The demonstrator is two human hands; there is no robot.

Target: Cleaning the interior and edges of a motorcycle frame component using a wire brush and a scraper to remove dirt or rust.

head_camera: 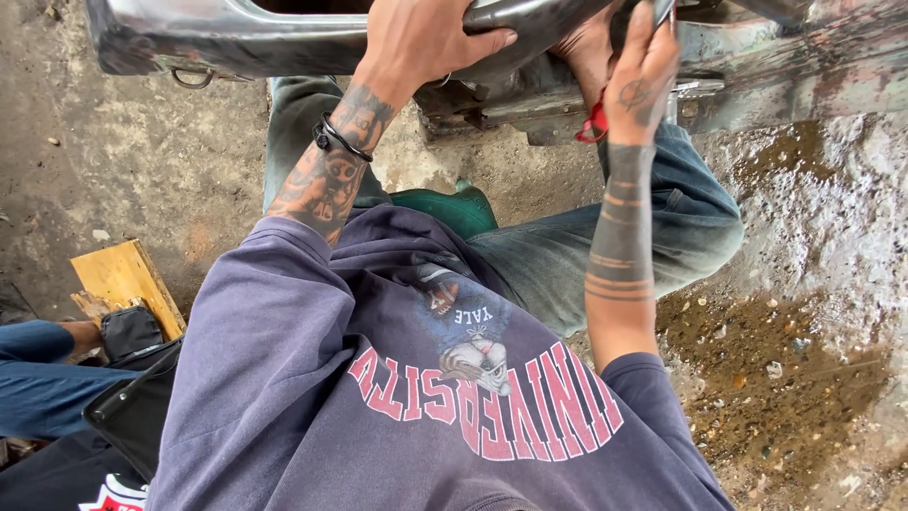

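A worn grey metal vehicle part (236, 38) runs across the top of the view. My left hand (416, 43), with a black band at the wrist, grips its lower edge from above. My right hand (638, 80) is raised against the same part further right, closed on a red-handled tool (594, 125). Only the tool's red grip and a sliver of metal near my fingertips show; its working end is hidden behind the hand and the part. My knees in blue jeans (681, 213) are bent beneath both hands.
A yellow wooden block (123, 279) lies on the dirt floor at left. Beside it sits another person's blue-clad limb (38, 374) and a black bag (132, 407). A green boot (454, 206) is between my knees. A muddy, pebbly patch (776, 378) is at right.
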